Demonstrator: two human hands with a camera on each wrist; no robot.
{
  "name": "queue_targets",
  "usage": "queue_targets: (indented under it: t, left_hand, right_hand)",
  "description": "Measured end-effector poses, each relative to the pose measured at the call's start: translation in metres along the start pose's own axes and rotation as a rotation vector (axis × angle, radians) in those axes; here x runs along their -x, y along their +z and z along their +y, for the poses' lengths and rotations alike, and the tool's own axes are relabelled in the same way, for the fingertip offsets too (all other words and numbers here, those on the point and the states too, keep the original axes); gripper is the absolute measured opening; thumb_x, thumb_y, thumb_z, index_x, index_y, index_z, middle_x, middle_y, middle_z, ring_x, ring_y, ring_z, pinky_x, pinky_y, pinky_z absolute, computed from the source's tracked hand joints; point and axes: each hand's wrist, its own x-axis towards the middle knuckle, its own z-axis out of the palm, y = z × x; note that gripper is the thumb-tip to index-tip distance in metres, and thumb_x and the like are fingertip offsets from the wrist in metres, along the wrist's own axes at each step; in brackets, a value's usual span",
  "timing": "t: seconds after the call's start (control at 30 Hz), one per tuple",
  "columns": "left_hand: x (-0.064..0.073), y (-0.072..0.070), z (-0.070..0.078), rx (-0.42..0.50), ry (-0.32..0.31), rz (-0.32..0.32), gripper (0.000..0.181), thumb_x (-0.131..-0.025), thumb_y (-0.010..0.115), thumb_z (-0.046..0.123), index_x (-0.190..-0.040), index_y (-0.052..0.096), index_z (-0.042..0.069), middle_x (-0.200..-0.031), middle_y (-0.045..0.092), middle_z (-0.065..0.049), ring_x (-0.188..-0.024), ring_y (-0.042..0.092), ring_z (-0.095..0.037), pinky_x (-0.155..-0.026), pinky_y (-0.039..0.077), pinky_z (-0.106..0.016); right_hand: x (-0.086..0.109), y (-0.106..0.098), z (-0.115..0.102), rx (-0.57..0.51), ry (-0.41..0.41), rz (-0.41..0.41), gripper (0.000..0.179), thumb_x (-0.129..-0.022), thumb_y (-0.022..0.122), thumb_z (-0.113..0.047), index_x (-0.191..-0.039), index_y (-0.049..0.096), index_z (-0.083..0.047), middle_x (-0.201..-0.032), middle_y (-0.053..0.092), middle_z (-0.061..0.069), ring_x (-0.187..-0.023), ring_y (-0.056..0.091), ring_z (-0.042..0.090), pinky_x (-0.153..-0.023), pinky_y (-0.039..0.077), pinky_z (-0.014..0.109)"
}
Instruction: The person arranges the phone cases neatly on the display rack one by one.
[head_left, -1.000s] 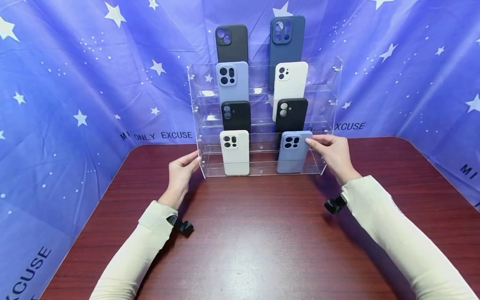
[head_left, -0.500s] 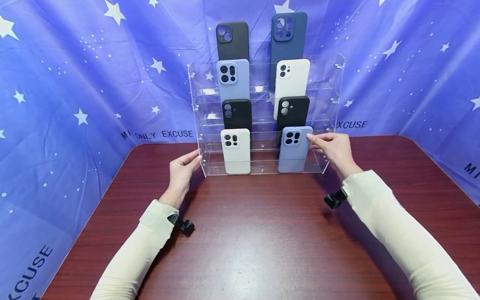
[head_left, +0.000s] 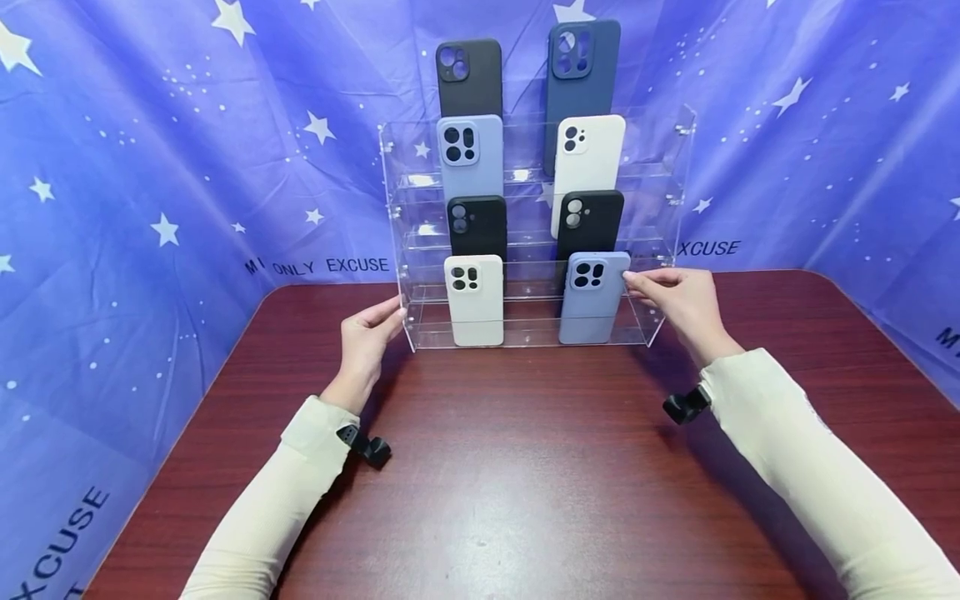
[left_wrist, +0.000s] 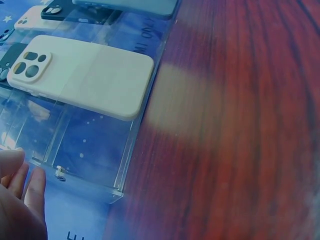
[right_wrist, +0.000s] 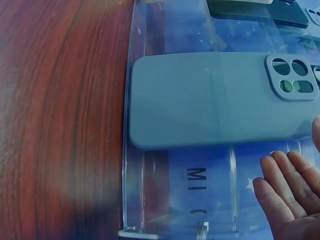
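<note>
A clear tiered display rack (head_left: 528,336) stands on the table with phone cases in two columns. At its left side panel, my left hand (head_left: 360,346) holds the edge between thumb and fingers. My right hand (head_left: 686,308) is by the upper right edge of the blue-grey phone case (head_left: 595,304) on the lowest tier. In the right wrist view its fingers (right_wrist: 286,182) are extended, away from the case; whether the thumb still touches it I cannot tell. The white phone case (head_left: 476,308) leans upright on the same tier at left.
Higher tiers carry black phone cases (head_left: 478,225) (head_left: 592,218), a light blue one (head_left: 472,175), a white one (head_left: 588,171), a dark grey one (head_left: 480,96) and a navy one (head_left: 588,100). Behind hangs a starry blue curtain (head_left: 187,150). The table (head_left: 480,467) is dark red wood.
The blue-grey case has tilted back to stand more upright. My right thumb has slid from its front to its right edge, and the hand has moved slightly right. My left hand stays put.
</note>
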Motion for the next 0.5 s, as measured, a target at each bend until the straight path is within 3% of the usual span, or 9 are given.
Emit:
queue_targets:
  t: [0.17, 0.3, 0.4, 0.5]
  left_hand:
    - [0.0, -0.002, -0.001, 0.004, 0.003, 0.007, 0.034, -0.081, 0.069, -0.006, -0.113, 0.06, -0.013, -0.08, 0.072, 0.008, -0.076, 0.066, -0.007, -0.074, 0.056, -0.023]
    - [-0.001, -0.005, -0.001, -0.022, -0.003, -0.018, 0.035, -0.08, 0.068, -0.009, -0.114, 0.06, -0.014, -0.082, 0.072, 0.008, -0.077, 0.067, -0.006, -0.074, 0.056, -0.022]
    - [-0.002, -0.008, 0.002, -0.113, 0.034, -0.038, 0.034, -0.08, 0.068, -0.008, -0.112, 0.062, -0.012, -0.088, 0.073, 0.001, -0.078, 0.066, -0.003, -0.074, 0.055, -0.02]
    - [-0.003, -0.014, 0.01, -0.236, 0.102, -0.038, 0.034, -0.079, 0.07, -0.006, -0.112, 0.065, -0.008, -0.099, 0.07, -0.013, -0.08, 0.066, 0.0, -0.074, 0.053, -0.016]
  right_hand:
    - [0.007, -0.009, 0.003, 0.058, -0.04, 0.01, 0.023, -0.079, 0.077, -0.031, -0.091, 0.074, -0.011, -0.068, 0.07, -0.012, -0.066, 0.068, 0.002, -0.063, 0.055, 0.017]
    - [0.015, -0.027, 0.009, 0.214, -0.091, 0.059, 0.04, -0.08, 0.075, -0.036, -0.102, 0.073, -0.002, -0.069, 0.067, -0.024, -0.072, 0.062, -0.007, -0.067, 0.049, 0.01]
    - [0.021, -0.046, 0.016, 0.335, -0.135, 0.1, 0.044, -0.082, 0.072, -0.039, -0.104, 0.072, -0.002, -0.07, 0.06, -0.036, -0.077, 0.055, -0.01, -0.067, 0.041, 0.008]
    - [0.024, -0.067, 0.025, 0.413, -0.177, 0.108, 0.042, -0.084, 0.07, -0.039, -0.107, 0.07, -0.003, -0.075, 0.059, -0.039, -0.081, 0.052, -0.012, -0.067, 0.037, 0.009]
